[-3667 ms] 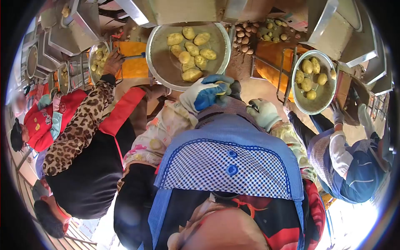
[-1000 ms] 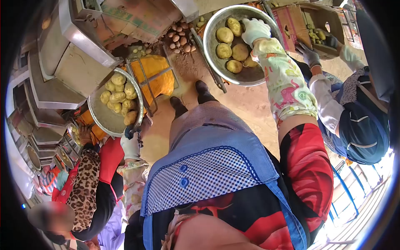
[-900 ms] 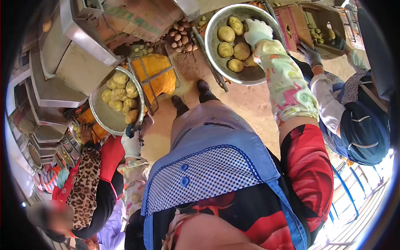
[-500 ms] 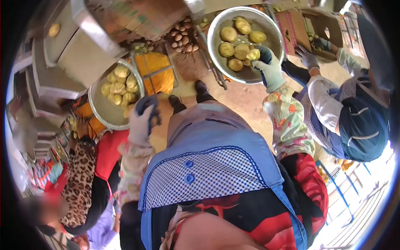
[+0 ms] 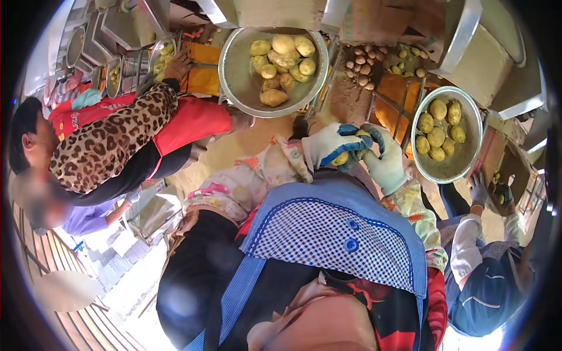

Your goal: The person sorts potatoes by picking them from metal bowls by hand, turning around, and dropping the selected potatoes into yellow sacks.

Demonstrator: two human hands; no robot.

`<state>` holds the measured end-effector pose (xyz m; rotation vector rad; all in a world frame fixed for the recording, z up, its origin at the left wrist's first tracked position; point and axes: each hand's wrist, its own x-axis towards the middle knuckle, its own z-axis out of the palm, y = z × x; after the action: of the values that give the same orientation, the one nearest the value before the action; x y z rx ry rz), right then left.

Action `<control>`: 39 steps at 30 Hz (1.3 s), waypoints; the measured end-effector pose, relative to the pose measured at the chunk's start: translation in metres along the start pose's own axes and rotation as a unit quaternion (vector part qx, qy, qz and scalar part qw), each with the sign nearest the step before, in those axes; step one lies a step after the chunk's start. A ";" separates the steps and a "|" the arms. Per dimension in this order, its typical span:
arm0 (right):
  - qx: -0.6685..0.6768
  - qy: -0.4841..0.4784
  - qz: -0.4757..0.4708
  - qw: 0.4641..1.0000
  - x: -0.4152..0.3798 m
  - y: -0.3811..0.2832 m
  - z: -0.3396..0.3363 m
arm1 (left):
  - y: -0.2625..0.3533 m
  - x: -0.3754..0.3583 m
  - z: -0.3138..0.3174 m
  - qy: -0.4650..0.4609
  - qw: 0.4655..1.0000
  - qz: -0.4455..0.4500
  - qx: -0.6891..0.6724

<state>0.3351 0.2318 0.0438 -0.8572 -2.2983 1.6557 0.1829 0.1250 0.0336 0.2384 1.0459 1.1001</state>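
My left hand [image 5: 331, 145], in a white glove with a blue palm, is closed around a yellow potato [image 5: 339, 158] in front of the apron. My right hand [image 5: 387, 157], gloved alike, meets it fingertip to fingertip. Its fingers curl round another yellow potato [image 5: 363, 138], partly hidden by the gloves. Beyond my left hand stands a metal bowl [image 5: 234, 96] with several yellow potatoes [image 5: 282, 60] in it. To the right of my right hand is a second metal bowl [image 5: 448, 174], also with several potatoes [image 5: 436, 137].
Small brown round things [image 5: 363, 65] lie on the ground beyond the hands. Orange sheets [image 5: 391, 114] under metal bars are between the bowls. A person in a leopard-print sleeve [image 5: 117, 140] sits at left; another person's gloved hand [image 5: 479, 190] is beside a cardboard box [image 5: 494, 153] at right.
The view has swung left, so both bowls appear further right. My right hand has left the right-hand bowl with a potato; my left hand has come away from the left bowl, and the two hands meet.
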 end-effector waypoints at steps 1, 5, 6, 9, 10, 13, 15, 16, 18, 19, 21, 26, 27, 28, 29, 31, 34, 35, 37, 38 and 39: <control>-0.023 -0.014 -0.020 0.999 0.005 -0.008 0.004 | -0.001 -0.006 -0.005 0.014 1.000 0.020 -0.007; -0.034 -0.051 -0.008 0.998 0.017 -0.023 0.018 | -0.005 -0.030 -0.040 0.018 0.943 0.211 0.256; -0.051 -0.049 -0.014 0.997 0.017 -0.020 0.020 | -0.012 -0.031 -0.054 0.025 0.846 0.358 0.393; -0.082 -0.078 0.042 0.993 0.016 -0.015 0.015 | 0.000 -0.056 -0.057 0.156 0.985 0.006 -0.073; -0.123 -0.079 0.034 0.989 0.012 -0.009 0.012 | -0.004 -0.058 -0.063 0.175 0.980 0.044 -0.083; -0.129 -0.069 0.057 0.988 -0.003 0.012 0.005 | -0.007 -0.069 -0.089 0.180 0.981 0.046 -0.049; -0.124 -0.063 0.064 0.988 -0.007 0.015 0.003 | -0.010 -0.068 -0.096 0.262 0.962 0.077 0.023; -0.121 -0.073 0.065 0.988 -0.008 0.020 0.002 | -0.005 -0.071 -0.090 0.308 0.944 0.093 0.069; -0.124 -0.100 0.059 0.986 -0.001 0.025 0.004 | -0.008 -0.074 -0.097 0.370 0.886 0.139 0.242; -0.130 -0.116 0.056 0.983 0.004 0.026 0.006 | -0.011 -0.078 -0.094 0.385 0.875 0.139 0.260; -0.145 -0.143 0.035 0.978 0.017 0.028 0.005 | -0.011 -0.083 -0.088 0.409 0.851 0.144 0.295; -0.160 -0.177 0.005 0.971 0.034 0.029 0.013 | -0.058 -0.100 -0.091 0.444 0.871 0.043 0.207; -0.144 -0.177 0.019 0.973 0.033 0.027 0.013 | -0.066 -0.104 -0.089 0.445 0.872 0.043 0.198; -0.163 -0.173 0.004 0.971 0.030 0.028 0.014 | -0.074 -0.108 -0.087 0.445 0.874 0.043 0.189; -0.160 -0.168 0.018 0.973 0.026 0.031 0.016 | -0.071 -0.114 -0.080 0.446 0.876 0.044 0.179; -0.153 -0.165 0.047 0.973 0.013 0.037 0.022 | -0.077 -0.123 -0.072 0.430 0.900 0.007 0.067; -0.206 -0.203 0.067 0.955 -0.001 0.023 0.035 | -0.115 -0.145 -0.084 0.445 0.894 0.033 0.030; -0.198 -0.222 0.058 0.953 -0.006 0.040 0.041 | -0.126 -0.158 -0.088 0.450 0.892 0.029 0.032; -0.128 -0.221 0.094 0.962 -0.017 0.053 0.062 | -0.168 -0.178 -0.103 0.441 0.868 0.015 -0.228; -0.139 -0.233 0.100 0.957 -0.022 0.033 0.077 | -0.188 -0.208 -0.101 0.477 0.833 0.035 -0.279; -0.162 -0.260 0.073 0.949 -0.023 0.042 0.087 | -0.200 -0.233 -0.104 0.507 0.799 0.062 -0.319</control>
<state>0.3283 0.1583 -0.0221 -0.7236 -2.9978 1.7572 0.2103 -0.1950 -0.0128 -0.9534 1.5029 1.6861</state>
